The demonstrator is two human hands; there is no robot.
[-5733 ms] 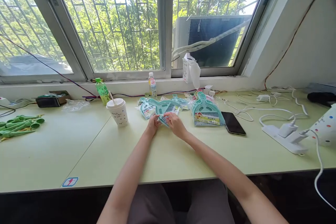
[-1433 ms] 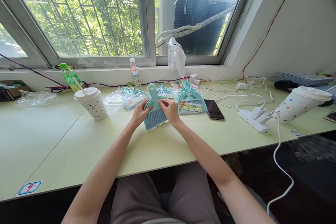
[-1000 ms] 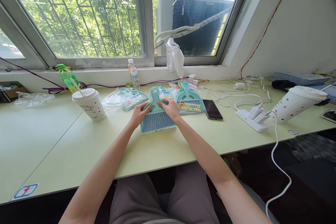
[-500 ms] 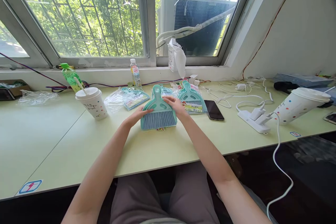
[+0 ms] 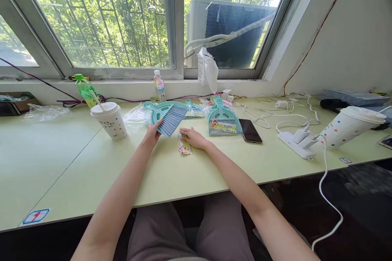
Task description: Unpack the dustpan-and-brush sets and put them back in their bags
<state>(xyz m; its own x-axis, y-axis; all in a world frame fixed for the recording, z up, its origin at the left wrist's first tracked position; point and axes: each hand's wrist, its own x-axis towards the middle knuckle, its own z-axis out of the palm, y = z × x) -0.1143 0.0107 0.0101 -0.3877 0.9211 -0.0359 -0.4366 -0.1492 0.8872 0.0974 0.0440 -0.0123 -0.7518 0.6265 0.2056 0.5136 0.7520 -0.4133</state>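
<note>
My left hand point(image 5: 154, 131) is closed on the edge of a mint-green dustpan and brush set point(image 5: 171, 119), which is tilted with its grey-blue bristles toward the right. My right hand point(image 5: 193, 138) rests low over the table, its fingers closed on a colourful printed label point(image 5: 185, 148) that lies partly beneath them. Beyond my hands stands another dustpan set point(image 5: 193, 111), partly hidden. To the right, a dustpan set with a yellow label point(image 5: 224, 122) lies in clear wrapping.
A white paper cup point(image 5: 110, 122) and a green-capped bottle point(image 5: 85, 89) stand at the left, a clear bottle point(image 5: 159, 86) at the back. To the right lie a phone point(image 5: 250, 130), a power strip point(image 5: 295, 145) with cables, and a large tilted cup point(image 5: 349, 126).
The dustpan set has moved left and turned, now in my left hand alone. My right hand has let go of it and moved down to the label, which is now more exposed.
</note>
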